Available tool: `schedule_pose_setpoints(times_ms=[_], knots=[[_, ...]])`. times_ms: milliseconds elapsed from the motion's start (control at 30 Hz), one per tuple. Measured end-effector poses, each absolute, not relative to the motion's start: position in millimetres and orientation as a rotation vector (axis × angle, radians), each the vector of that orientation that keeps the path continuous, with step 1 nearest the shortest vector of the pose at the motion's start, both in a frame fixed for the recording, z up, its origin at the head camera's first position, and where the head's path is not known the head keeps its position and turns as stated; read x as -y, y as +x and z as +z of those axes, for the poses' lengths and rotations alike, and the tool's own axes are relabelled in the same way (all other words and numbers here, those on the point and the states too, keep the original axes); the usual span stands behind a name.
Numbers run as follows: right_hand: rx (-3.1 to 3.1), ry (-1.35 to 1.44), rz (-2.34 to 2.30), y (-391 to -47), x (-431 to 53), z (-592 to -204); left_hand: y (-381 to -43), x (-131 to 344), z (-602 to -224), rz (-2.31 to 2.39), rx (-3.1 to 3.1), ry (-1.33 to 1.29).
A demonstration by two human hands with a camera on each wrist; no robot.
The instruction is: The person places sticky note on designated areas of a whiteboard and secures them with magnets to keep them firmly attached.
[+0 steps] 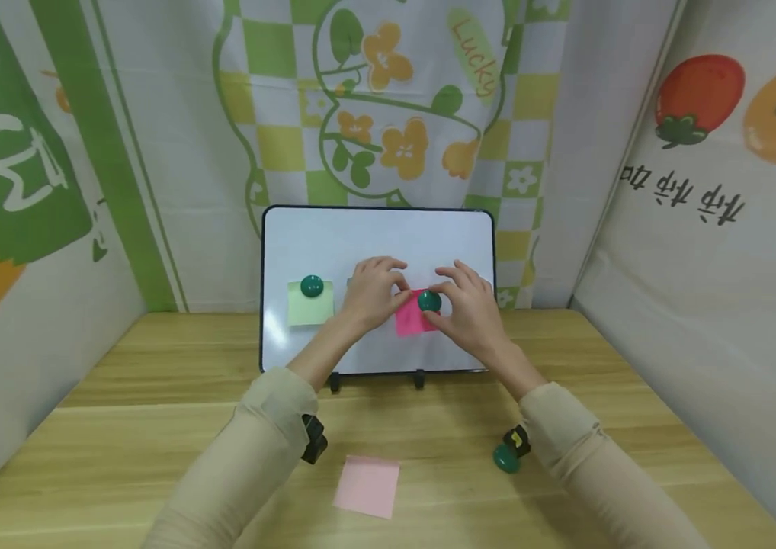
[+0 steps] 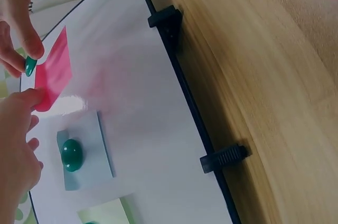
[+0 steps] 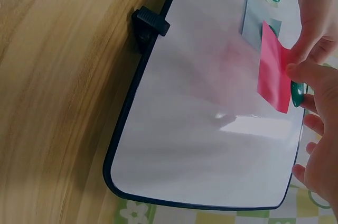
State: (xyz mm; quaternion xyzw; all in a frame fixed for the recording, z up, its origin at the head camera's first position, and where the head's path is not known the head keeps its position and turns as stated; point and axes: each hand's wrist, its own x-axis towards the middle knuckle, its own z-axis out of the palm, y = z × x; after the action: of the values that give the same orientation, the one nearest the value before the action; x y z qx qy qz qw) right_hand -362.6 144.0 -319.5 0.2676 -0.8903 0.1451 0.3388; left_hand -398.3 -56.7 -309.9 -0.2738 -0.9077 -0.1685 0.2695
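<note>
A bright pink sticky note (image 1: 407, 319) is held before the whiteboard (image 1: 374, 236). My left hand (image 1: 376, 293) pinches its upper left corner between thumb and index finger. In my right hand (image 1: 470, 309), thumb and fingertips grip a round green magnet (image 1: 429, 300) at the note's upper right edge. The left wrist view has the note (image 2: 55, 73) standing off the board, with the magnet (image 2: 30, 65) held by its rim. To its left, a blue-grey sticky note (image 2: 94, 152) sits under another green magnet (image 2: 72, 155); my left hand mostly hides it in the head view.
At the board's left, a pale green sticky note (image 1: 310, 309) hangs under a green magnet (image 1: 312, 286). Black feet (image 1: 418, 379) support the board on the wooden table (image 1: 443, 488). A light pink sticky note (image 1: 367, 486) and a green magnet (image 1: 506, 458) lie nearer me.
</note>
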Motion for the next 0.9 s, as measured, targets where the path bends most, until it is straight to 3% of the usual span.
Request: schedule_pose_setpoints(times_ms=[900], knots=[[2.377, 0.624, 0.221, -397.0, -136.8, -308.4, -420.2, 45.6, -306.4, -0.346, 2.434, -0.649]])
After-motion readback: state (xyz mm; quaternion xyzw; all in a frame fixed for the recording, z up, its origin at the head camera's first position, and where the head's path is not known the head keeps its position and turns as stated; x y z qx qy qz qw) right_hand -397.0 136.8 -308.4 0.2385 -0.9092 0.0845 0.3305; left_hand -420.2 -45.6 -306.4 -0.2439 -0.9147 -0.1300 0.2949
